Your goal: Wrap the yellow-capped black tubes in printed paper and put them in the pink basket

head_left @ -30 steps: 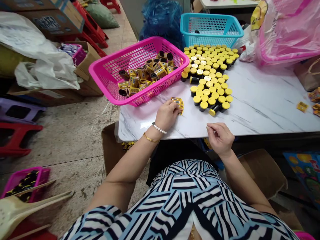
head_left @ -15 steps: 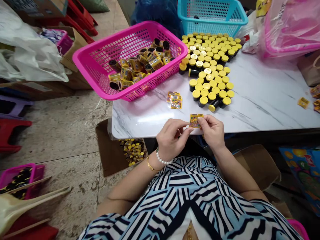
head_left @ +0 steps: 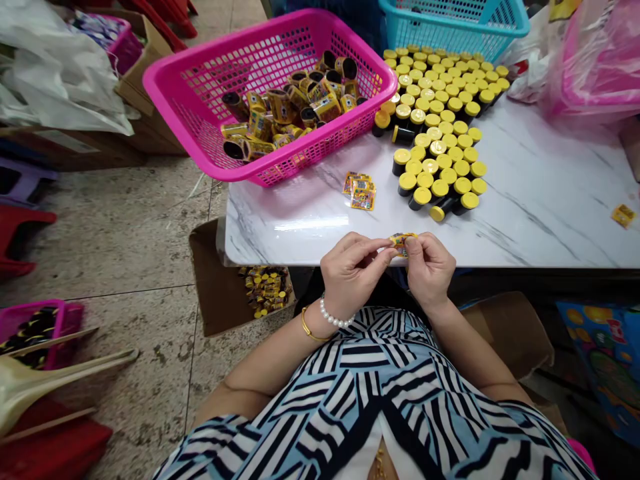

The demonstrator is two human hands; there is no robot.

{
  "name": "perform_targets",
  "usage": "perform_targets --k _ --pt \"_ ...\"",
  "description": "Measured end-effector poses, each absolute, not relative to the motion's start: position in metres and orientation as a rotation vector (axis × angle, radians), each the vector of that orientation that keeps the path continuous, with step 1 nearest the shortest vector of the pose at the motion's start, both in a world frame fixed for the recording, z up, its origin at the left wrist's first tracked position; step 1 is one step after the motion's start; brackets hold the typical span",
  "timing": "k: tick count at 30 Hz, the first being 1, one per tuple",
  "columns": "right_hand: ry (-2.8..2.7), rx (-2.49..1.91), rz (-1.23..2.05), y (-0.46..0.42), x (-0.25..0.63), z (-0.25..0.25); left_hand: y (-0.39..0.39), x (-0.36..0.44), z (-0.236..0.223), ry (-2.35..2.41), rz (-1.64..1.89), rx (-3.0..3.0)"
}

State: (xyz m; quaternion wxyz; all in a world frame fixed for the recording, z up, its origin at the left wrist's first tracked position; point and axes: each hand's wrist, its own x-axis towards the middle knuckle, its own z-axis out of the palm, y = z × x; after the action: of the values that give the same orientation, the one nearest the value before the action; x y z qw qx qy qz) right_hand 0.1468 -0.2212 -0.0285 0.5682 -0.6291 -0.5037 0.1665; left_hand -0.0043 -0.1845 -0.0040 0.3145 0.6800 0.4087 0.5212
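Just above the table's front edge, my left hand (head_left: 352, 272) and my right hand (head_left: 431, 268) pinch a small yellow printed label (head_left: 400, 239) between them. It looks bent, and fingertips cover part of it. Beyond my hands lies a small pile of similar labels (head_left: 363, 195). To the right of that pile stand many black canisters with yellow lids (head_left: 440, 189), a few of them tipped on their sides. A pink basket (head_left: 200, 157) at the back left holds black tubs wrapped in the same yellow print.
A blue basket (head_left: 450, 33) stands behind the canisters. Another yellow label (head_left: 623, 215) lies at the right on the marbled table (head_left: 540, 200). Below the table's left corner, a cardboard box (head_left: 220, 287) contains yellow-lidded canisters. A plastic-covered pink basket (head_left: 600, 80) sits at the back right.
The label was flat and facing up; now it is bent between my fingers. My left fingertips have moved right, closing on its edge. The view has shifted slightly.
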Motion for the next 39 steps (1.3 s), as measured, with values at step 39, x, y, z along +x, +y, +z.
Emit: perform_targets --k 39 --pt "-1.226 -1.249 0.521 -0.218 0.185 -0.016 -0.134 -0.014 0.002 0.837 0.651 0.534"
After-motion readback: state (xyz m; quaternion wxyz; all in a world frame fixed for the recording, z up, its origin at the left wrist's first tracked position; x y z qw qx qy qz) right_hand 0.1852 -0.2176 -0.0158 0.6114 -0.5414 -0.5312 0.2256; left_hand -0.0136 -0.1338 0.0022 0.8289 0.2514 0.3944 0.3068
